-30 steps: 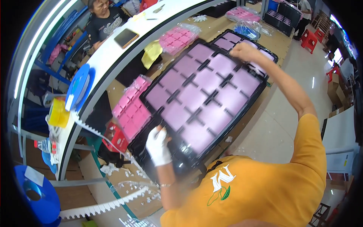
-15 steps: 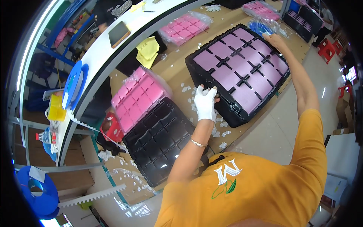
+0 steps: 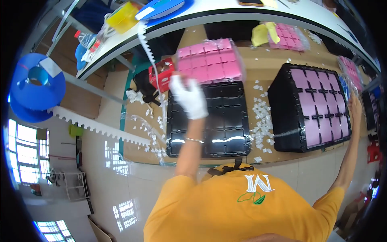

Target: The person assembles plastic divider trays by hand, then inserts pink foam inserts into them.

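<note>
My left hand [image 3: 188,97], in a white glove with bare fingertips, is over the far left part of a black compartment tray [image 3: 219,117]. Motion smears its fingers, and I see nothing held in it. Beyond that tray lies a pink compartment tray [image 3: 209,60] in clear plastic wrap. My right hand [image 3: 355,103] is at the far right side of a tall stack of black trays [image 3: 285,111]. Lilac sheets [image 3: 318,105] with black cross-shaped dividers fill its top. The right fingers are small and hard to make out beside a bag with something blue [image 3: 344,85].
White scraps [image 3: 262,117] lie between the tray and the stack. A red box [image 3: 162,74] stands at the left. White toothed strip [image 3: 96,126] runs from a blue reel [image 3: 36,86]. A raised white shelf [image 3: 225,5] crosses the back, near yellow cloths [image 3: 266,34].
My view has swung left. My left hand has gone from the stack's near left edge to above the black tray. My right hand stays by the far side of the stack.
</note>
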